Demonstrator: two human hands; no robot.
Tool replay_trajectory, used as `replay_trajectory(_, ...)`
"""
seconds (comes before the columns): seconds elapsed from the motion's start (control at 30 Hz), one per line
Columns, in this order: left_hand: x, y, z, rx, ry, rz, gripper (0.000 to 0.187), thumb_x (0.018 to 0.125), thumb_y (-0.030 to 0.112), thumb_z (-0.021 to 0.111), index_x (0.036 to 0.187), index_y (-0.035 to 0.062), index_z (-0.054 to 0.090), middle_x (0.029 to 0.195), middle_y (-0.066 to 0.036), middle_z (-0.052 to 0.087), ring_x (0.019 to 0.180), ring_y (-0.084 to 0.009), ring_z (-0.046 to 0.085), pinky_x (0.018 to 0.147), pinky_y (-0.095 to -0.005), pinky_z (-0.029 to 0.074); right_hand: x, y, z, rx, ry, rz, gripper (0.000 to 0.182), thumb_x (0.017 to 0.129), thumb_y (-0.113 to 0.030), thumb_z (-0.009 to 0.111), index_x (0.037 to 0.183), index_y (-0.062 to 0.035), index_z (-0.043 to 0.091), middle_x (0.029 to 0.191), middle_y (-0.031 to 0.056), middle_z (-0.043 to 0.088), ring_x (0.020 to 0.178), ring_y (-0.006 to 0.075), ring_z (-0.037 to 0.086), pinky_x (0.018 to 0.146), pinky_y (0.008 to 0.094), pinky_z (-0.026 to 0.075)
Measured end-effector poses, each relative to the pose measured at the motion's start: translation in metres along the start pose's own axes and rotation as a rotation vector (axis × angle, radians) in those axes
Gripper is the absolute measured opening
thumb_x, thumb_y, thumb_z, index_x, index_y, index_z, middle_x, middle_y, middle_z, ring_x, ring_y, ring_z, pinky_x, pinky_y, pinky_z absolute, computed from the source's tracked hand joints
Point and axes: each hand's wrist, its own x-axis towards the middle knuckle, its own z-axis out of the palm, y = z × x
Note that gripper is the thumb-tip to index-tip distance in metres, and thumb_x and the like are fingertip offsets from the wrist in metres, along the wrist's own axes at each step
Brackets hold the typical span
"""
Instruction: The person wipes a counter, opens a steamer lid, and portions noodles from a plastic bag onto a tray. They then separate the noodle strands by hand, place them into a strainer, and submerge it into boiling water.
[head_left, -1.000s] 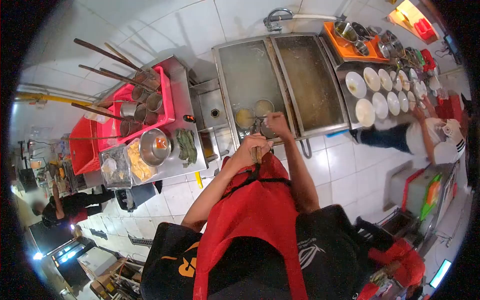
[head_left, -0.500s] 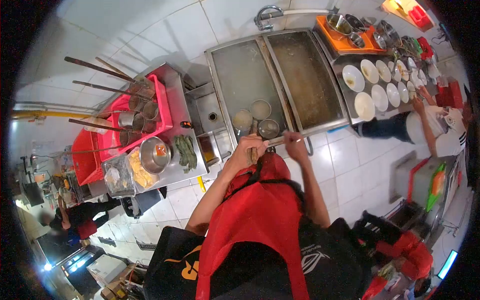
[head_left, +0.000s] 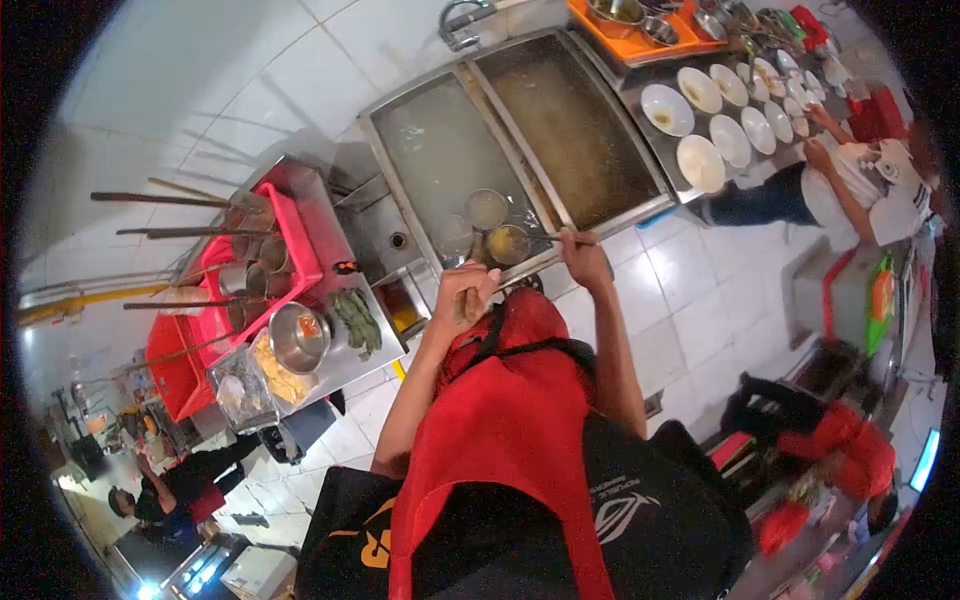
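Note:
My left hand (head_left: 466,296) is closed around the wooden handles (head_left: 473,302) of noodle strainers at the front edge of the left vat (head_left: 425,150), which holds cloudy liquid. Round strainer baskets sit in the liquid just beyond it: one basket (head_left: 487,208) at the back, a paler basket (head_left: 453,234) on the left, and a front basket (head_left: 508,244) with yellowish food in it. My right hand (head_left: 585,258) is closed on a thin dark handle (head_left: 546,238) that points left to the front basket. I cannot tell whether it belongs to that basket.
A second vat (head_left: 575,130) of brown liquid adjoins on the right. White bowls (head_left: 701,163) stand in rows beyond it, near a person (head_left: 850,180). To the left are a pink crate (head_left: 300,225) of long-handled strainers, a metal bowl (head_left: 299,338) and dark green leaves (head_left: 354,320).
My right hand has risen toward the vat's edge, the dark handle now reaching to the front basket. Yellowish food now shows in that basket. The view has shifted and turned.

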Motion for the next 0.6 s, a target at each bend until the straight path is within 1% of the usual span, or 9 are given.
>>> replay_trajectory(0.07, 0.002, 0.002, 0.003, 0.008, 0.001, 0.014, 0.040, 0.091, 0.005, 0.058, 0.057, -0.0002, 0.038, 0.052, -0.008, 0.030, 0.047, -0.0224, 0.028, 0.053, -0.0343, 0.031, 0.007, 0.048, 0.030, -0.182, 0.020, -0.065, 0.036, 0.094, -0.026, 0.055, 0.079, 0.0065, 0.060, 0.079, 0.0235, 0.064, 0.079, 0.0332, 0.063, 0.073, 0.0406, 0.049)
replay_trajectory(0.1, 0.003, 0.002, 0.002, 0.034, 0.019, 0.017, 0.040, 0.091, 0.005, 0.058, 0.057, -0.0001, 0.037, 0.052, -0.008, 0.029, 0.047, -0.0221, 0.028, 0.053, -0.0343, 0.031, 0.005, 0.033, 0.026, -0.046, -0.016, 0.078, 0.036, 0.094, -0.027, 0.055, 0.082, 0.0060, 0.060, 0.082, 0.0247, 0.064, 0.085, 0.0370, 0.063, 0.074, 0.0424, 0.049)
replay_trajectory(0.2, 0.001, -0.006, 0.001, 0.020, 0.031, 0.020, 0.042, 0.091, 0.006, 0.059, 0.056, -0.0002, 0.037, 0.052, -0.009, 0.030, 0.046, -0.0218, 0.029, 0.052, -0.0345, 0.031, 0.000, 0.004, 0.010, -0.017, 0.039, -0.076, 0.036, 0.094, -0.027, 0.054, 0.080, 0.0054, 0.061, 0.077, 0.0238, 0.063, 0.079, 0.0368, 0.063, 0.071, 0.0419, 0.049)
replay_trajectory(0.27, 0.001, -0.004, 0.005, 0.010, 0.044, 0.015, 0.042, 0.091, 0.007, 0.059, 0.056, -0.0003, 0.037, 0.052, -0.009, 0.030, 0.046, -0.0219, 0.029, 0.052, -0.0348, 0.030, 0.003, 0.017, 0.015, 0.010, 0.104, -0.013, 0.034, 0.094, -0.025, 0.050, 0.078, 0.0037, 0.060, 0.070, 0.0209, 0.062, 0.064, 0.0276, 0.061, 0.060, 0.0416, 0.046)
replay_trajectory(0.3, 0.002, -0.001, 0.006, 0.011, 0.042, 0.014, 0.041, 0.089, 0.005, 0.060, 0.056, -0.0006, 0.037, 0.051, -0.009, 0.031, 0.046, -0.0219, 0.030, 0.050, -0.0351, 0.030, 0.004, 0.018, 0.018, -0.101, -0.057, -0.009, 0.035, 0.094, -0.025, 0.050, 0.079, 0.0037, 0.061, 0.068, 0.0201, 0.061, 0.063, 0.0260, 0.061, 0.060, 0.0392, 0.047)
replay_trajectory(0.37, 0.007, -0.004, 0.007, 0.023, 0.062, 0.016, 0.041, 0.088, 0.003, 0.060, 0.055, -0.0009, 0.036, 0.051, -0.009, 0.031, 0.045, -0.0219, 0.030, 0.049, -0.0354, 0.029, 0.002, 0.022, 0.020, -0.010, 0.023, -0.191, 0.037, 0.095, -0.028, 0.051, 0.077, 0.0037, 0.060, 0.065, 0.0186, 0.058, 0.061, 0.0217, 0.059, 0.059, 0.0370, 0.046)
replay_trajectory(0.43, 0.006, -0.009, 0.004, 0.016, 0.032, 0.030, 0.040, 0.086, 0.001, 0.061, 0.055, -0.0013, 0.036, 0.051, -0.010, 0.031, 0.045, -0.0220, 0.031, 0.048, -0.0360, 0.028, -0.009, -0.037, -0.005, 0.103, -0.012, 0.022, 0.037, 0.097, -0.026, 0.051, 0.076, 0.0038, 0.059, 0.065, 0.0158, 0.058, 0.064, 0.0172, 0.058, 0.061, 0.0348, 0.046)
replay_trajectory(0.47, 0.011, -0.006, 0.003, 0.028, 0.029, 0.046, 0.038, 0.086, 0.001, 0.061, 0.055, -0.0017, 0.037, 0.051, -0.010, 0.032, 0.045, -0.0215, 0.032, 0.048, -0.0359, 0.028, 0.000, -0.026, -0.004, -0.100, -0.103, -0.049, 0.035, 0.098, -0.025, 0.047, 0.082, 0.0031, 0.061, 0.069, 0.0128, 0.062, 0.071, 0.0152, 0.059, 0.066, 0.0329, 0.048)
replay_trajectory(0.6, 0.025, -0.013, 0.001, 0.084, 0.066, -0.007, 0.040, 0.086, 0.010, 0.065, 0.057, -0.0024, 0.041, 0.052, -0.010, 0.030, 0.048, -0.0191, 0.030, 0.048, -0.0339, 0.027, 0.006, 0.041, 0.019, -0.106, -0.024, -0.209, 0.033, 0.100, -0.026, 0.045, 0.094, 0.0030, 0.061, 0.078, 0.0193, 0.065, 0.075, 0.0176, 0.061, 0.070, 0.0347, 0.049)
